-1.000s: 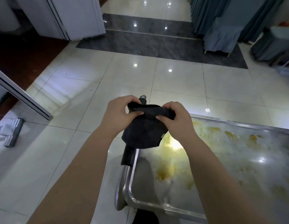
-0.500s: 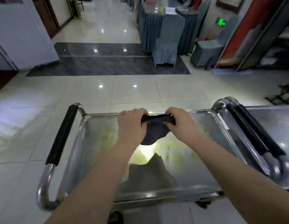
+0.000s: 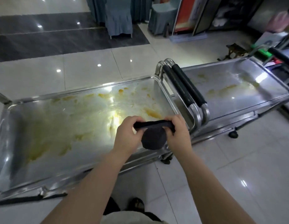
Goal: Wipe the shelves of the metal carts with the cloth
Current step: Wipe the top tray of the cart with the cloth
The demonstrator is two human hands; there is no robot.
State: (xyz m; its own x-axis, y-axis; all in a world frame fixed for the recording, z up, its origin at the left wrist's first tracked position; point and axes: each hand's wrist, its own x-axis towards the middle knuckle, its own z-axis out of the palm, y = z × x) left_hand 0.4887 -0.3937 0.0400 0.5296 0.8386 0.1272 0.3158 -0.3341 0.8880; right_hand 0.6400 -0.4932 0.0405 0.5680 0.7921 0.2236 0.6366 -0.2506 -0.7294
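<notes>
The left hand (image 3: 127, 135) and right hand (image 3: 179, 133) are gripping the ends of a dark cloth (image 3: 154, 138), fingers curled tight around it, and are holding it taut above the right front corner of the shelf (image 3: 51, 143) of the near cart (image 3: 140, 164), a rounded fold hanging below. Yellow smears (image 3: 151, 113) are streaking that raised-rim steel shelf and the second cart (image 3: 247, 94), which is standing to the right, the black-padded handles (image 3: 187, 91) of both side by side. Tiled floor (image 3: 237, 159) is lying open beside the front rim

Nothing readable anywhere — no text, no labels.
</notes>
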